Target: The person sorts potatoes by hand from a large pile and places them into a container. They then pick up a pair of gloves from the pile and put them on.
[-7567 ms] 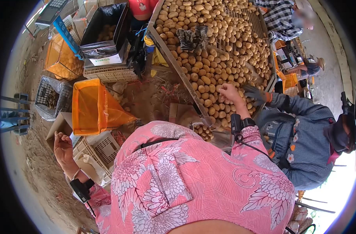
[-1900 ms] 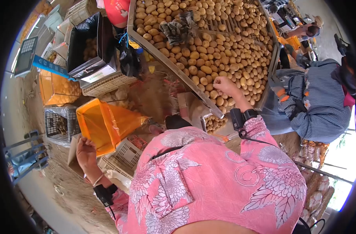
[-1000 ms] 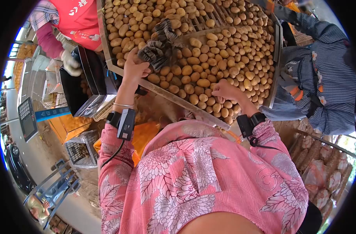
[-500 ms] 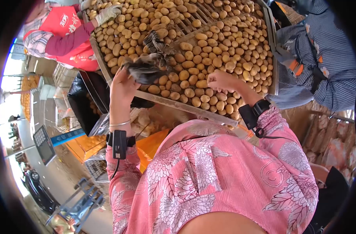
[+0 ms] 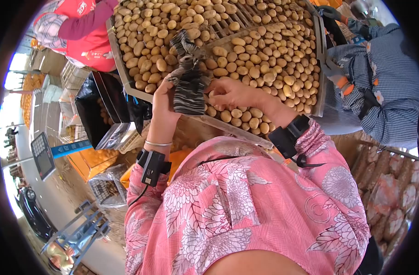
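Observation:
A dark grey striped knit glove hangs between my hands over the near edge of the potato table, its ribbed cuff towards me. My left hand is closed on its left side. At its right side is my right hand, with fingers curled in and pinching at the glove's edge; the fingertips are partly hidden. Just beyond, a second crumpled striped glove lies on the potatoes, seeming to touch the first.
A wooden-edged sorting table with slats holds the potatoes. One co-worker in a red apron stands at the left, another in a checked garment at the right. Black bags, a scale display and crates are at lower left.
The glove has come nearer my body and now hangs straight with its cuff down. My right hand has moved left from over the potatoes to the glove. The left co-worker's gloved hand has left view.

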A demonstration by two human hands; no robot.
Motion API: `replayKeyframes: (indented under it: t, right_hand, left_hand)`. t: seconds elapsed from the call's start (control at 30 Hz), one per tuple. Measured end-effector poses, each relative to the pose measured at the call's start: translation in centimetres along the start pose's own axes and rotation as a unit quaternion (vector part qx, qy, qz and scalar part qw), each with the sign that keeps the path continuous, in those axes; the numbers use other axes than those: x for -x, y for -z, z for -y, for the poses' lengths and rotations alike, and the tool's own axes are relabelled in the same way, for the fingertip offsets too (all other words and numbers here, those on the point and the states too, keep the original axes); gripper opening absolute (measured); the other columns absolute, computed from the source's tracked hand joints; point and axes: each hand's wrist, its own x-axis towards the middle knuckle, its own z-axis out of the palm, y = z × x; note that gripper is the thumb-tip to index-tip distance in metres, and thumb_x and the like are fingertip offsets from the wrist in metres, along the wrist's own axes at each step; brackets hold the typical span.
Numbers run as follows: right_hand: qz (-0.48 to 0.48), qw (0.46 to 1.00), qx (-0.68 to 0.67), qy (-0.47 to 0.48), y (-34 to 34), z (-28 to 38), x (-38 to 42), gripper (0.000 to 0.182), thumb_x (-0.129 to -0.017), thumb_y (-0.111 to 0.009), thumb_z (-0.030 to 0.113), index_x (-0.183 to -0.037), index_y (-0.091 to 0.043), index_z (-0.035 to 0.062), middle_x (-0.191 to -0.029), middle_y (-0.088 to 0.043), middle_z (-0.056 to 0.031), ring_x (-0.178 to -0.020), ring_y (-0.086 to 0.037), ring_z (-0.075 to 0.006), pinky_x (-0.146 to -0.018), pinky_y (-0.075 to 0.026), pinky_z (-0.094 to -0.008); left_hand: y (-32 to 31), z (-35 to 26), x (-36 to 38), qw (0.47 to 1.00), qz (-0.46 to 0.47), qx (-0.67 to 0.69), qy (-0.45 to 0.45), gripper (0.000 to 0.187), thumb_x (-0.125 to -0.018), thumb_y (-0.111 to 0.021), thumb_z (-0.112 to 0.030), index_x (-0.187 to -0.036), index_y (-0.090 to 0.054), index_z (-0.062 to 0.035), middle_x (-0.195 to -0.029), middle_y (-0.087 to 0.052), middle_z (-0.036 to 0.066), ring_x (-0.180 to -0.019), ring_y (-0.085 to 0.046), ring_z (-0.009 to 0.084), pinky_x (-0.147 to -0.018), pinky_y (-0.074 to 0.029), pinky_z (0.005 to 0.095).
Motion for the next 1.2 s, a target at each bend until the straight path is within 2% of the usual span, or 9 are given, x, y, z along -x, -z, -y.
replayKeyframes:
  t: [0.33,0.43,0.57,0.63,0.8,0.97,1.03,1.1,1.2]
  right_hand:
    - [-0.110,0.989,-0.097,0.031,-0.9,-2.1,-1.2,0.025,-0.079,-0.060,0.015,-0.096,-0.052,-0.0010,-0.076,-0.057,-0.0026,-0.061,-0.056,-0.0094,-0.050,-0.048,-0.0216]
    - [-0.165,0.969,-0.178,0.040,-0.3,-2.0,-0.5,0.024,-0.079,-0.060,0.014,-0.097,-0.053,0.0003,-0.077,-0.058,-0.0017,-0.059,-0.056,-0.0087,-0.047,-0.046,-0.0214]
    - [-0.184,0.972,-0.145,0.026,-0.7,-2.2,-0.8,0.020,-0.079,-0.060,0.012,-0.095,-0.054,0.0027,-0.076,-0.058,-0.0006,-0.058,-0.055,-0.0069,-0.043,-0.042,-0.0194]
    - [-0.188,0.973,-0.136,0.015,-0.6,-1.8,-1.5,0.019,-0.079,-0.060,0.012,-0.095,-0.054,0.0033,-0.076,-0.058,-0.0003,-0.058,-0.055,-0.0062,-0.042,-0.041,-0.0187]
    - [-0.219,0.964,-0.151,-0.010,-1.1,-0.9,-3.0,0.017,-0.077,-0.062,0.014,-0.088,-0.056,0.0034,-0.073,-0.057,-0.0009,-0.057,-0.053,-0.0079,-0.044,-0.042,-0.0208]
    - [-0.240,0.967,-0.087,-0.025,-2.2,1.1,-5.4,0.018,-0.080,-0.061,0.020,-0.086,-0.056,0.0041,-0.071,-0.056,-0.0005,-0.055,-0.053,-0.0079,-0.040,-0.041,-0.0209]
    - [-0.294,0.948,-0.117,-0.044,-2.1,2.4,-6.0,0.019,-0.081,-0.061,0.022,-0.086,-0.056,0.0039,-0.070,-0.056,-0.0012,-0.054,-0.053,-0.0083,-0.039,-0.041,-0.0217]
    - [-0.356,0.929,-0.087,-0.053,-2.3,4.3,-6.7,0.018,-0.083,-0.059,0.022,-0.086,-0.056,0.0040,-0.067,-0.056,-0.0021,-0.056,-0.054,-0.0086,-0.043,-0.043,-0.0212]
    - [-0.330,0.884,-0.273,0.188,-2.2,6.1,-6.9,0.014,-0.087,-0.053,0.016,-0.087,-0.055,0.0022,-0.073,-0.059,-0.0037,-0.066,-0.057,-0.0106,-0.060,-0.047,-0.0213]
  left_hand:
    - [2.8,1.2,0.9,0.998,0.032,0.027,-0.053,0.029,-0.078,-0.038,-0.001,-0.105,-0.048,-0.0046,-0.101,-0.055,0.010,-0.094,-0.055,0.0258,-0.084,-0.046,0.0415]
    - [2.2,0.4,1.7,0.977,-0.134,-0.154,-0.053,0.024,-0.077,-0.042,0.002,-0.098,-0.051,-0.0057,-0.097,-0.055,0.007,-0.086,-0.057,0.0203,-0.075,-0.049,0.0358]
    - [0.7,1.1,1.7,0.912,-0.101,-0.378,-0.124,0.012,-0.076,-0.053,0.000,-0.087,-0.055,-0.0037,-0.090,-0.052,0.001,-0.075,-0.052,0.0095,-0.064,-0.045,0.0221]
    - [0.1,1.4,1.2,0.754,-0.030,-0.612,-0.238,0.012,-0.076,-0.061,-0.005,-0.085,-0.055,-0.0017,-0.084,-0.051,0.000,-0.070,-0.049,0.0085,-0.063,-0.042,0.0205]
    - [-1.6,-0.1,0.8,0.647,0.093,-0.738,-0.171,0.019,-0.069,-0.068,-0.012,-0.078,-0.057,0.0007,-0.071,-0.053,0.007,-0.063,-0.052,0.0184,-0.061,-0.043,0.0283]
    - [1.4,-1.9,-1.5,0.648,0.115,-0.736,-0.159,0.012,-0.072,-0.060,-0.008,-0.077,-0.057,0.0024,-0.058,-0.055,0.005,-0.054,-0.056,0.0184,-0.052,-0.043,0.0295]
    - [2.1,-3.3,-2.1,0.789,0.074,-0.608,-0.047,0.010,-0.074,-0.058,-0.006,-0.075,-0.055,0.0036,-0.058,-0.055,0.004,-0.055,-0.056,0.0129,-0.049,-0.043,0.0274]
    - [2.3,-5.1,-2.5,0.804,0.076,-0.590,0.001,0.008,-0.075,-0.057,-0.004,-0.076,-0.055,0.0033,-0.063,-0.054,0.002,-0.056,-0.056,0.0091,-0.049,-0.045,0.0243]
    - [3.3,-6.5,-3.5,0.879,0.075,-0.460,0.097,0.011,-0.076,-0.057,-0.003,-0.085,-0.052,0.0000,-0.072,-0.053,0.001,-0.057,-0.056,0.0091,-0.055,-0.050,0.0227]
